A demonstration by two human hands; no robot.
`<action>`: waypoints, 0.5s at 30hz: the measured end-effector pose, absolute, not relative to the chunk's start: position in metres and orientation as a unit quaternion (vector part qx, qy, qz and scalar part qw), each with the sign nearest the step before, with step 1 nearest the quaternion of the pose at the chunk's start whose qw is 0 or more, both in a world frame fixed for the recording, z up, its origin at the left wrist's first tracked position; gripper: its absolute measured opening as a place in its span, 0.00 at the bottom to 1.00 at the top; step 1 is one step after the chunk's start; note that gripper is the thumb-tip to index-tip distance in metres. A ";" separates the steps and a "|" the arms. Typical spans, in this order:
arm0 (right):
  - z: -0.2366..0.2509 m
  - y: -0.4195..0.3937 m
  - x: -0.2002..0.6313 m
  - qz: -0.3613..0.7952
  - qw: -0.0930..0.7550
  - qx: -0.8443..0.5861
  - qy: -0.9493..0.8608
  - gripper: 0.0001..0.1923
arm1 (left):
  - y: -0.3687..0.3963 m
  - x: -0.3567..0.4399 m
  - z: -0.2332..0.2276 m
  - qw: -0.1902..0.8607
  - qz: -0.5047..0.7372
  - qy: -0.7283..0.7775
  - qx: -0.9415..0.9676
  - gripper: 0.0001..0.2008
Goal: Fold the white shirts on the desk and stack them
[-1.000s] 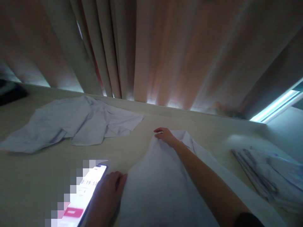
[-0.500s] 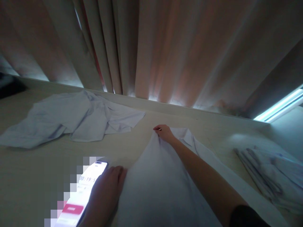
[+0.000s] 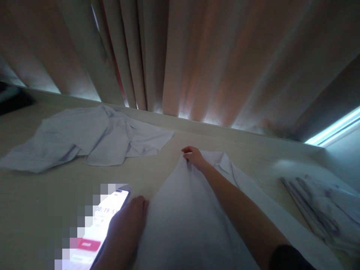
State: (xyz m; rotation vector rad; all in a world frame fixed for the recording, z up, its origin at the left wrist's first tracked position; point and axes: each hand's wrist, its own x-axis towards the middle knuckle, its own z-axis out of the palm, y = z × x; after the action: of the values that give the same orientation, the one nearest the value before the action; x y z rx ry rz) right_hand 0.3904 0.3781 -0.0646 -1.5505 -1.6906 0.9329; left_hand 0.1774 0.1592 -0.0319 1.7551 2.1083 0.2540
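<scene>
Cloth (image 3: 180, 217) spreads under the right hand (image 3: 194, 156), its edge pinched in nearly closed fingers, left hand (image 3: 131, 215) alongside, grip unclear.

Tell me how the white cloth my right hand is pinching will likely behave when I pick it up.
The white cloth is probably floppy, since it creases softly near the right hand. It looks thin, so it's likely light for its size. Pushed, it may bunch up, much like the rumpled garment at the left.

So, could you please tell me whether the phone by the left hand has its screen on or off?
On: the phone beside the left hand has a brightly glowing screen, with digits above a red bar.
</scene>
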 end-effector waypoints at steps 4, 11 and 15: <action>-0.070 0.376 0.390 0.352 0.330 -0.626 -0.613 0.13 | 0.157 0.176 -0.031 0.163 0.095 0.756 0.627 0.18; -0.065 0.364 0.386 0.403 0.257 -0.665 -0.574 0.18 | 0.106 0.230 -0.033 0.165 0.189 0.639 0.727 0.12; -0.060 0.361 0.386 0.424 0.231 -0.667 -0.568 0.13 | 0.074 0.249 -0.035 0.197 0.197 0.617 0.736 0.09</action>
State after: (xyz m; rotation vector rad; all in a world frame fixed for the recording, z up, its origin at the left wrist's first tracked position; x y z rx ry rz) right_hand 0.3856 0.3605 -0.0599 -1.8332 -1.5611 1.1665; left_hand 0.2491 0.0743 -0.0355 2.0600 1.7279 0.5520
